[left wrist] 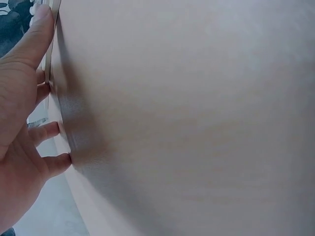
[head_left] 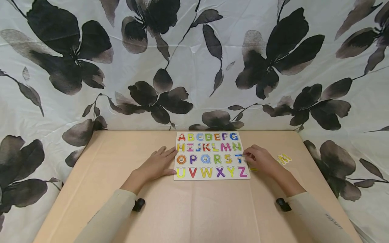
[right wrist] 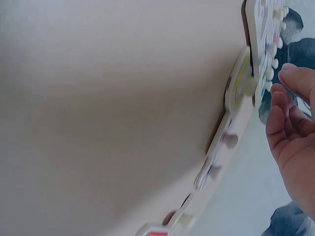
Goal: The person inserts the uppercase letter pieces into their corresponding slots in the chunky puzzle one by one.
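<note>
A white alphabet puzzle board (head_left: 197,180) lies on the table with rows of coloured letters, several bearing small knobs. At its left edge my left hand (head_left: 158,163) rests with fingers spread and the thumb by the yellow U. From the left wrist view, that thumb (left wrist: 37,37) lies against the board's edge. My right hand (head_left: 261,158) is at the board's right edge, thumb and fingertips brought together at the blue letter T (head_left: 239,158). The right wrist view shows the right hand (right wrist: 295,108) with its pinch close over the board; the T's knob is hidden.
A yellow letter piece (head_left: 254,169) lies partly under my right hand, beside the board. Farther right is a yellow W-shaped piece (head_left: 285,158). A red piece (right wrist: 157,233) shows low in the right wrist view. Floral cloth (head_left: 194,67) hangs behind the table (head_left: 218,212).
</note>
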A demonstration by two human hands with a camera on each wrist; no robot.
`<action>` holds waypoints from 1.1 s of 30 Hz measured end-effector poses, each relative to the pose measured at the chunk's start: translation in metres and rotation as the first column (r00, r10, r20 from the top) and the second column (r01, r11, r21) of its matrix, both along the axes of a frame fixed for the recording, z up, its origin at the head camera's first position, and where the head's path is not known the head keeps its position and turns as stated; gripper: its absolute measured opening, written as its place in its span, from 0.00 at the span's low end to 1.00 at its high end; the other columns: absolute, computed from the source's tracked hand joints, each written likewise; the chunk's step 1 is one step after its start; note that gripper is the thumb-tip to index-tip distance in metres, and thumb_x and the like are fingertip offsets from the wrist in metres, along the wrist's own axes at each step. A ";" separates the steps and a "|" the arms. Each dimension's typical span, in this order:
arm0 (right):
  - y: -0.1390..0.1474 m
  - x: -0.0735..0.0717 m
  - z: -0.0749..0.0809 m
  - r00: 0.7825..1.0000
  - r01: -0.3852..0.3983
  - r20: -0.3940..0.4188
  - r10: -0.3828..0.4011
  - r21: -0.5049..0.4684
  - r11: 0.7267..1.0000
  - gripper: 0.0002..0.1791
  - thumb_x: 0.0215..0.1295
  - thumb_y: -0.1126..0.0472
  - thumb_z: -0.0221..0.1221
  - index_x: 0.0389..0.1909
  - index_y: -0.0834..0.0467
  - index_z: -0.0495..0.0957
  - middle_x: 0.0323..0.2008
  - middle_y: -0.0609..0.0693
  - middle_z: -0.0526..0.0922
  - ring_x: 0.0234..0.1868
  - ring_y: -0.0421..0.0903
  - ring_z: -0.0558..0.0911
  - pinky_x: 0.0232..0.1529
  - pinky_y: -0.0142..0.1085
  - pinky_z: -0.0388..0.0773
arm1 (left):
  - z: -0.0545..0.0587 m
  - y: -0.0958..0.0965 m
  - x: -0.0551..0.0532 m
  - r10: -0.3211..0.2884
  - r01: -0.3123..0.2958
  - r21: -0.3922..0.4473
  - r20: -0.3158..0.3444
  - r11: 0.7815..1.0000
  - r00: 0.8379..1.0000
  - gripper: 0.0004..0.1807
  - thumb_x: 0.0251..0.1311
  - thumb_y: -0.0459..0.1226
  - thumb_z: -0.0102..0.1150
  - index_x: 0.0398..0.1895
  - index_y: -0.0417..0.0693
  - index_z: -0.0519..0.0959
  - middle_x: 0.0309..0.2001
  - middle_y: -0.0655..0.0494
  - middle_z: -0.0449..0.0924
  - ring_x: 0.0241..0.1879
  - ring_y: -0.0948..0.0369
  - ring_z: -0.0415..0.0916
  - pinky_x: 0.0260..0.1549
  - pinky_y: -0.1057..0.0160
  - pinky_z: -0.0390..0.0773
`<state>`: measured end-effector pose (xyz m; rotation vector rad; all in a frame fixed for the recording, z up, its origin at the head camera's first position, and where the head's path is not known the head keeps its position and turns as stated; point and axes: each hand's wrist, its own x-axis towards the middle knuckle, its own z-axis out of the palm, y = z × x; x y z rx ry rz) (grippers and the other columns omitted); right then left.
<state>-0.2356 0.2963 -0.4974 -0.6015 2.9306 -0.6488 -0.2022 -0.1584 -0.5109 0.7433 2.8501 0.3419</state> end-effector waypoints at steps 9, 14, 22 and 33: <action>0.030 0.002 0.014 0.996 0.092 -0.001 -0.092 -0.020 0.996 0.11 0.71 0.64 0.64 0.51 0.60 0.84 0.44 0.52 0.81 0.40 0.48 0.77 0.35 0.32 0.80 | 0.000 0.001 0.001 0.007 -0.007 -0.017 -0.002 1.000 1.000 0.47 0.68 0.60 0.60 0.82 0.48 0.59 0.82 0.50 0.56 0.79 0.35 0.52 0.71 0.30 0.60; 0.051 0.002 0.026 0.988 0.116 -0.098 -0.118 -0.023 0.993 0.11 0.70 0.64 0.65 0.50 0.60 0.85 0.44 0.55 0.83 0.38 0.49 0.78 0.35 0.34 0.77 | -0.001 0.002 0.001 0.017 -0.017 -0.030 -0.011 0.999 1.000 0.43 0.71 0.58 0.56 0.82 0.49 0.58 0.82 0.51 0.55 0.79 0.36 0.52 0.72 0.31 0.60; 0.073 0.006 0.031 0.984 0.137 -0.108 -0.140 -0.036 0.990 0.10 0.71 0.63 0.65 0.50 0.60 0.85 0.43 0.54 0.84 0.38 0.48 0.78 0.32 0.32 0.76 | -0.003 0.003 0.000 0.035 -0.035 -0.028 -0.012 0.999 0.999 0.40 0.73 0.56 0.55 0.82 0.50 0.58 0.82 0.52 0.55 0.79 0.37 0.52 0.73 0.31 0.58; 0.053 0.019 0.008 0.998 0.060 0.000 -0.060 -0.019 0.998 0.11 0.67 0.65 0.67 0.49 0.58 0.86 0.45 0.53 0.85 0.40 0.46 0.79 0.38 0.31 0.80 | -0.006 0.003 -0.002 0.056 -0.057 -0.006 -0.026 0.998 0.998 0.38 0.74 0.55 0.54 0.81 0.50 0.60 0.82 0.52 0.57 0.79 0.38 0.53 0.73 0.32 0.58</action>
